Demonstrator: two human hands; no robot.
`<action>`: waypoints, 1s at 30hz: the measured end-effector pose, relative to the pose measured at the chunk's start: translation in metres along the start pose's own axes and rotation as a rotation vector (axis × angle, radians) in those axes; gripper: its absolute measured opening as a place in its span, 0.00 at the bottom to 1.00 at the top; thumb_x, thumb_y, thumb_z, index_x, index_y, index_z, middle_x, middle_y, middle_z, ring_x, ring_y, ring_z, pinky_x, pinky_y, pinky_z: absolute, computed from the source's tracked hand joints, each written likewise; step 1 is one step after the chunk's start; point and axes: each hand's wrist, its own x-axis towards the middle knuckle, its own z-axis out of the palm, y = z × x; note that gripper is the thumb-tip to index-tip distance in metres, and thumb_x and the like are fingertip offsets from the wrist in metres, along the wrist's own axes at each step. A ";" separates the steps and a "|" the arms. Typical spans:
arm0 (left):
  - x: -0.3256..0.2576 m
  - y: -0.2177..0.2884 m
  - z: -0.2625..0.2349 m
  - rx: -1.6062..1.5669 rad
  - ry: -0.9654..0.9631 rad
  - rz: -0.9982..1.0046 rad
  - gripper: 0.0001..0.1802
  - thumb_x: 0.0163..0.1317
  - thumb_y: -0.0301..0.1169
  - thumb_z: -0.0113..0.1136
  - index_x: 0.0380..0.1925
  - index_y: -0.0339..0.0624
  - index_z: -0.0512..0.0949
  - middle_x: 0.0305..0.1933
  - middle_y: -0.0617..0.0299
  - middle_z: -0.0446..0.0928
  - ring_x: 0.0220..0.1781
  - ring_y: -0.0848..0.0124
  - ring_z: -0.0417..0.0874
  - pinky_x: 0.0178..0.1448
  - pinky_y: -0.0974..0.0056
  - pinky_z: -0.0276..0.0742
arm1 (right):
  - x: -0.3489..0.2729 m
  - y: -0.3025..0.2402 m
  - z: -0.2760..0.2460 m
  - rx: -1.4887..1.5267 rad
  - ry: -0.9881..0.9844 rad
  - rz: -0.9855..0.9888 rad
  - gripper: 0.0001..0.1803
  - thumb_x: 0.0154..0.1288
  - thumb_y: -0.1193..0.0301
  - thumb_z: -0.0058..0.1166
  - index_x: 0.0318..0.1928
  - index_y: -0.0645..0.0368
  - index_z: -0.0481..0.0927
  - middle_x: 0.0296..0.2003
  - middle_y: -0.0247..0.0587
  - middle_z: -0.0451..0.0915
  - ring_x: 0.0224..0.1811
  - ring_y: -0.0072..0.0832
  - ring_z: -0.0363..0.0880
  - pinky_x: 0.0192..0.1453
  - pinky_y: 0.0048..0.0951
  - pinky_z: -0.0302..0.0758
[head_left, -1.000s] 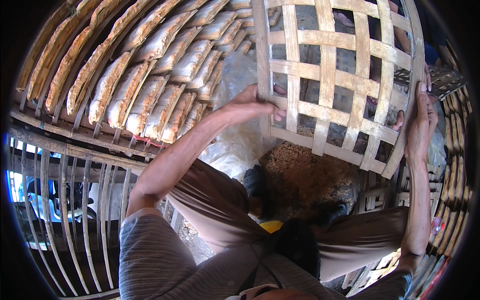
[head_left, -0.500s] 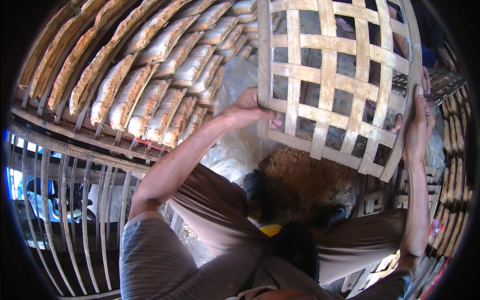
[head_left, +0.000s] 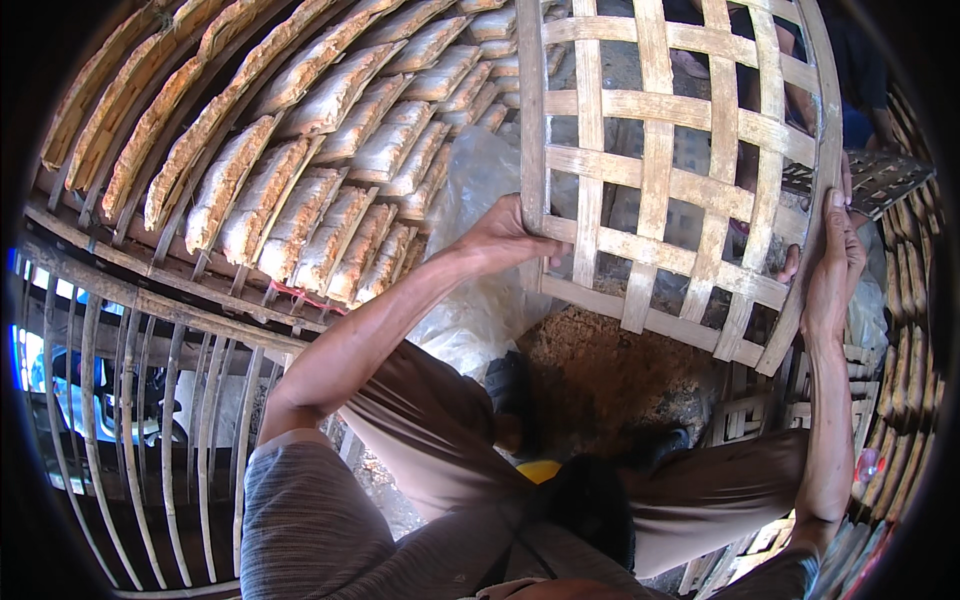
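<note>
A woven bamboo lattice rack (head_left: 655,190) with a wooden frame is held up in front of me, tilted, its square gaps bare. My left hand (head_left: 510,238) is closed round the lower part of its left side bar, the thumb tip showing inside the lattice. My right hand (head_left: 838,250) grips the right side bar, with the palm along the outer edge and a fingertip showing through the gap beside the bar. Beyond my left hand, crumpled clear plastic sheeting (head_left: 465,210) hangs down beside rows of slabs.
Overlapping pale slabs with rough brown edges (head_left: 365,145) fill the slatted rack at the left. A slatted bamboo railing (head_left: 170,400) stands below it. More layered pieces (head_left: 905,360) line the right. Brown crumbs (head_left: 610,370) cover the ground between my legs. Another person (head_left: 865,70) is partly visible at far right.
The lattice rack and both hands sit slightly lower in the picture, and the surroundings have shifted slightly too. Both hands keep the same hold.
</note>
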 end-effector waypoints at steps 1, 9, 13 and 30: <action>0.000 -0.004 -0.001 0.005 0.000 0.043 0.13 0.64 0.16 0.71 0.47 0.36 0.84 0.41 0.59 0.90 0.42 0.73 0.90 0.56 0.63 0.87 | 0.000 0.000 0.001 0.003 0.007 0.000 0.22 0.84 0.54 0.50 0.45 0.62 0.84 0.22 0.35 0.79 0.14 0.20 0.72 0.17 0.23 0.71; -0.002 0.007 0.001 0.046 -0.026 -0.026 0.13 0.63 0.15 0.69 0.46 0.37 0.84 0.39 0.62 0.88 0.40 0.73 0.88 0.52 0.63 0.86 | 0.000 0.001 -0.002 0.005 0.008 0.018 0.23 0.84 0.53 0.50 0.45 0.61 0.84 0.22 0.35 0.79 0.14 0.20 0.72 0.18 0.22 0.70; -0.001 -0.007 0.002 0.031 0.070 0.059 0.12 0.63 0.17 0.70 0.46 0.37 0.84 0.40 0.62 0.88 0.39 0.73 0.87 0.51 0.63 0.86 | -0.001 -0.001 0.000 -0.030 -0.006 -0.016 0.23 0.84 0.52 0.50 0.44 0.61 0.84 0.22 0.35 0.79 0.14 0.20 0.72 0.18 0.23 0.70; 0.015 0.003 -0.023 -0.350 0.088 -0.018 0.19 0.71 0.25 0.66 0.59 0.33 0.79 0.50 0.53 0.87 0.47 0.68 0.91 0.50 0.62 0.90 | -0.005 -0.005 0.008 -0.003 0.034 0.005 0.22 0.85 0.55 0.50 0.44 0.62 0.83 0.23 0.36 0.80 0.14 0.21 0.72 0.17 0.24 0.70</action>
